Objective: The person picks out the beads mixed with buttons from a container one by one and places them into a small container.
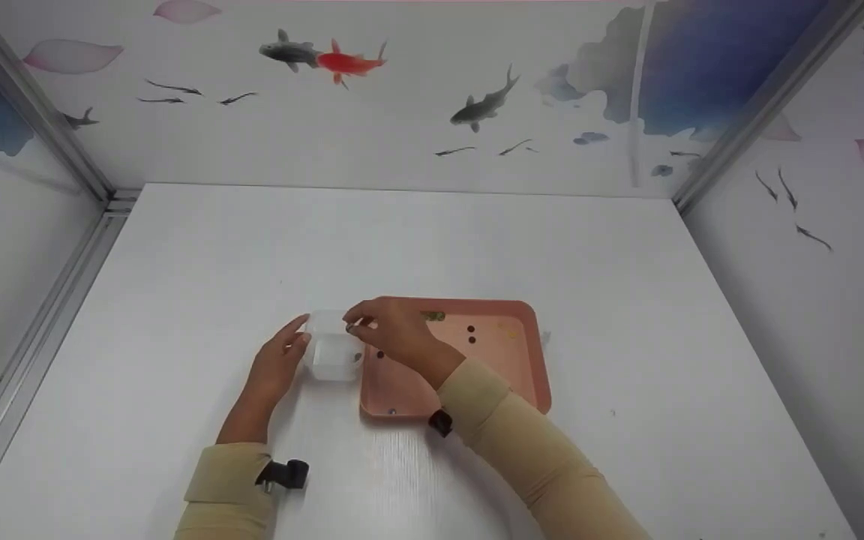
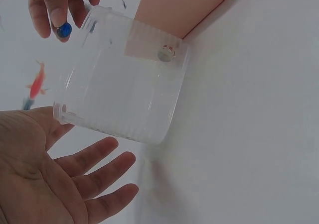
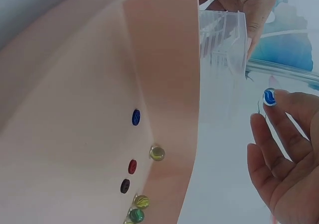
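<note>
Since the blue marble (image 3: 269,97) is pinched in the right hand's (image 3: 294,157) fingertips, what matters is the clear container (image 2: 119,79), roughly 7 o'clock from them in the head view, depth hard to judge tbh. Left hand (image 1: 277,366) sits at its 9 o'clock, fingers loosely straight, contact unclear. Right arm (image 1: 529,442) hides part of the pink tray (image 1: 539,360) at the container's 3 o'clock.

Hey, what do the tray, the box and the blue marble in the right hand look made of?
Tray: probably plastic, smooth and matte, judging by its even pink color and rounded corners.
Box: likely clear, glossy plastic; the tray shows through it.
Marble: seemingly shiny glass, with white swirls, though plastic is possible.
</note>
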Demonstrator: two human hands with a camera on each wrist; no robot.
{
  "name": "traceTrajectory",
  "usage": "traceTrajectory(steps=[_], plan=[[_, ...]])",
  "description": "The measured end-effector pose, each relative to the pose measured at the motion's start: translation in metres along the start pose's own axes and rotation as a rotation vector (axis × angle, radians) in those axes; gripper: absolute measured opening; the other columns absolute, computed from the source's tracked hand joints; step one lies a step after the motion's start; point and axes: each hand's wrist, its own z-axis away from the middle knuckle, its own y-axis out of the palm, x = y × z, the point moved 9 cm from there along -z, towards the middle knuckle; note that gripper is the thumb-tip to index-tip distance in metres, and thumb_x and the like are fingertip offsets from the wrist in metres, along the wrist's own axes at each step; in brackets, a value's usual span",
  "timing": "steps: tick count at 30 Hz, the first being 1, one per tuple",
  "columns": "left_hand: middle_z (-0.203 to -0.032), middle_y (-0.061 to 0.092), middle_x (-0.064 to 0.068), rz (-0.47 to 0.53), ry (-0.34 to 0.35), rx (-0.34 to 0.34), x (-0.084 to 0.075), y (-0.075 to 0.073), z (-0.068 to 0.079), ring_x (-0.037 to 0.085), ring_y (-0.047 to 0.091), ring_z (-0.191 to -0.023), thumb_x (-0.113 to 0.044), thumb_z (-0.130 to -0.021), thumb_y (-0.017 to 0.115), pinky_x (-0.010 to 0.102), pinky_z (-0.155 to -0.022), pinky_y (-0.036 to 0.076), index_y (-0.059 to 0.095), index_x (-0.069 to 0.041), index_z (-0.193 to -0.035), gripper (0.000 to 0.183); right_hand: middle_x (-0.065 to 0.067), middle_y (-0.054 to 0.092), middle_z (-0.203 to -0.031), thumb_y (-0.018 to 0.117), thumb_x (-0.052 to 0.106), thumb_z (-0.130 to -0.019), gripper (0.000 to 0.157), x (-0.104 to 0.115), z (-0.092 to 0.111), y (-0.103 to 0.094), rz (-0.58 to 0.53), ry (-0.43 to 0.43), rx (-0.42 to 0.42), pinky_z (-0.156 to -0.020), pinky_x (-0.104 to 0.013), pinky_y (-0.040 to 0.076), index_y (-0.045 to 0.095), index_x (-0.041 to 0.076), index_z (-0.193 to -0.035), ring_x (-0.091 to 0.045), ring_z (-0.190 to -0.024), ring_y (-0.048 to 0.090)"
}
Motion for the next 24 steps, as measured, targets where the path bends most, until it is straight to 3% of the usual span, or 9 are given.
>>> traceTrajectory(steps=[15,24], plan=[[-0.145,0.044,0.021,-0.019,0.012,-0.013,0.001,0.000,0.000,0.040,0.042,-0.133,-0.029,-0.106,0.039,0.055,-0.106,0.037,0.031,-0.015,-0.152,0.049,0.002,0.072,-0.107,0.068,0.015,-0.092,0.021,0.018,-0.005,0.009,0.175,-0.129,-0.004,-0.084,-0.023,0.053,0.073,0.014,-0.111,-0.011,-0.098,0.066],[-0.144,0.046,0.021,-0.022,0.020,-0.016,-0.001,0.000,0.000,0.041,0.042,-0.133,-0.030,-0.106,0.039,0.055,-0.107,0.036,0.031,-0.015,-0.152,0.049,0.004,0.072,-0.108,0.068,0.017,-0.092,0.021,0.028,-0.006,0.016,0.352,-0.225,-0.006,-0.088,-0.023,0.052,0.074,0.016,-0.111,-0.009,-0.101,0.066]])
